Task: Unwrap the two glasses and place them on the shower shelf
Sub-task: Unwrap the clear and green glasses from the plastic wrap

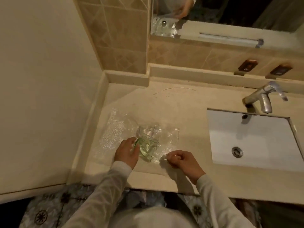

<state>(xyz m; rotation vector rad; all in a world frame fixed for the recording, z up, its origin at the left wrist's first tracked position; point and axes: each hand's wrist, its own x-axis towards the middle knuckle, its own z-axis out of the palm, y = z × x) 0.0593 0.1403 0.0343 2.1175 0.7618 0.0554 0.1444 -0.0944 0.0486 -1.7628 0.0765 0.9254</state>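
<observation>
While wrap [115, 129] lies spread on surface [181, 104], our left hand [126, 153] steadies glass [148, 148]; right hand [182, 160] pinches wrap edge, peeling.

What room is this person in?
Most likely a bathroom: a white sink with a metal tap is set into the counter, with tiled walls and a mirror above.

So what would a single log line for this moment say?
left hand: on green glass | right hand: pinching bubble wrap edge | second glass: lying on wrap | place: counter beside sink
</observation>
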